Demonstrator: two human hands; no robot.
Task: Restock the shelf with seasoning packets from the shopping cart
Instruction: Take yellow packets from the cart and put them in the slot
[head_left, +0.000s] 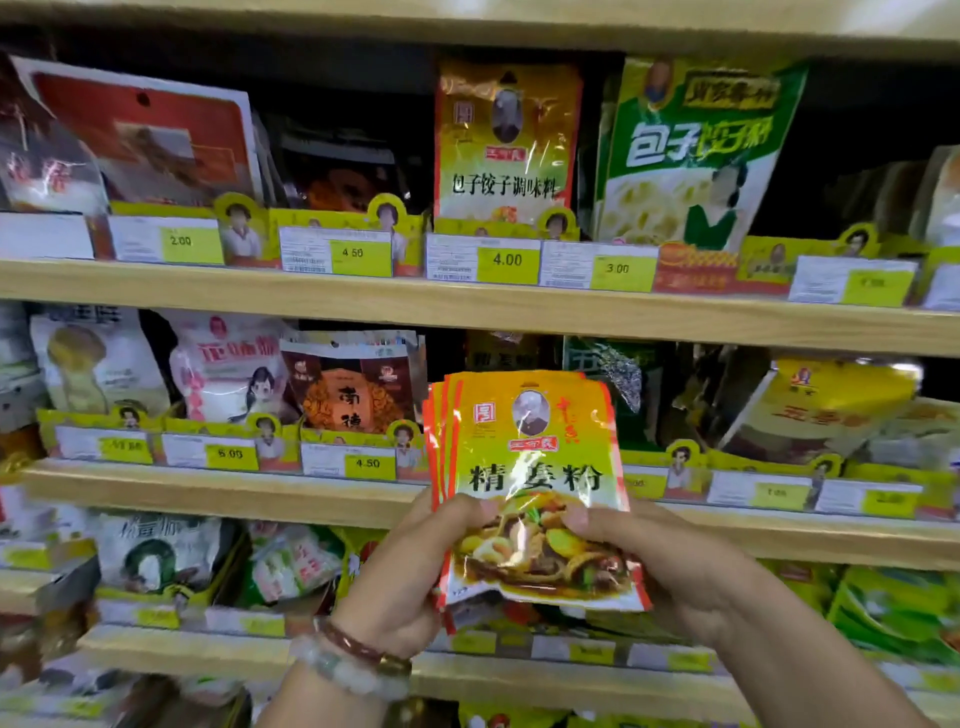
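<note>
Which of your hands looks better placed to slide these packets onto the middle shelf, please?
Probably the right hand: both hands pinch the stack of packets, but the dark gap behind it lies up and to the right, while the left hand grips the fanned edges.

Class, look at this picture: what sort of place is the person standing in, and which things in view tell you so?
Most likely a grocery shop aisle. Wooden shelves hold rows of packaged seasonings, yellow price tags line each shelf edge, and both hands, the left hand and right hand, hold a stack of seasoning packets in front of them.
</note>
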